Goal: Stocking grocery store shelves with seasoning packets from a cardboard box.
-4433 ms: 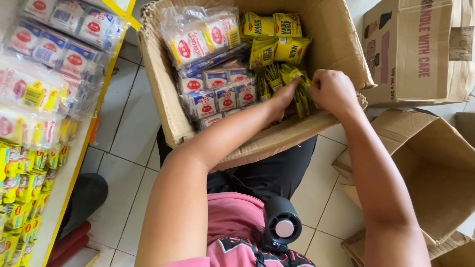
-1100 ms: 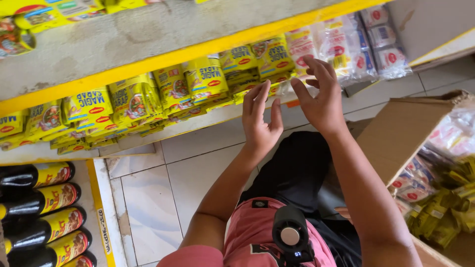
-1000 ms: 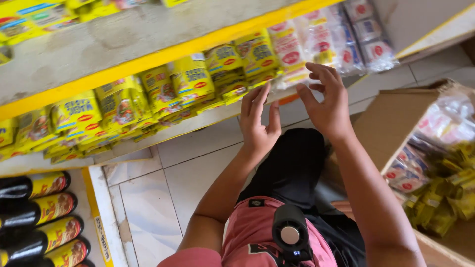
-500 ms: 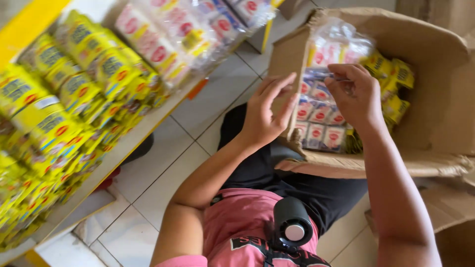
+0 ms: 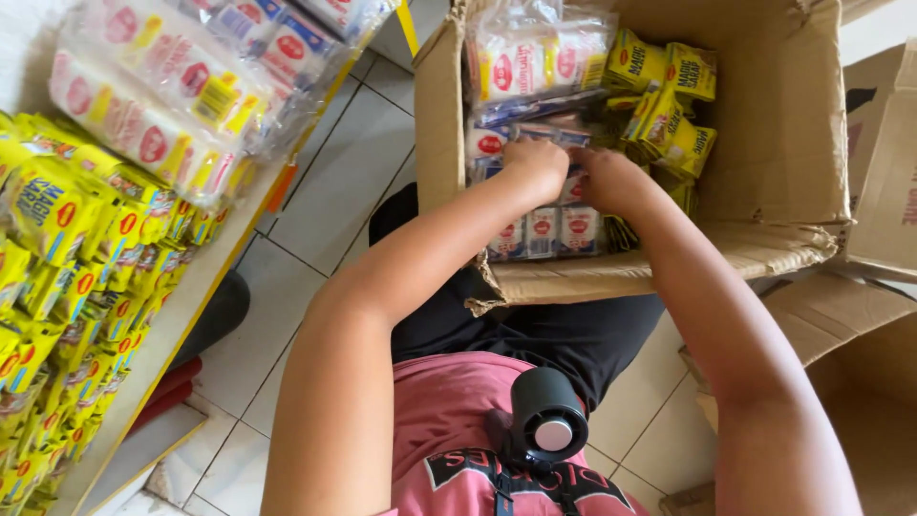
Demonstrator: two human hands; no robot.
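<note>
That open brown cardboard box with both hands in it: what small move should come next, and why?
Probably closing the fingers on one bundle and lifting it straight up. Both the left hand and the right hand are down among the clear-wrapped white sachet packs in the open brown cardboard box, beside the yellow sachet packs. Whether either hand already grips anything cannot be told.

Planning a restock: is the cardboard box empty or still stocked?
Still stocked: the cardboard box holds yellow sachets and clear-wrapped packs.

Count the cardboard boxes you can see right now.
3: one open box on the lap, both hands inside; one at the right edge; one open on the floor, lower right. More may lie out of frame.
</note>
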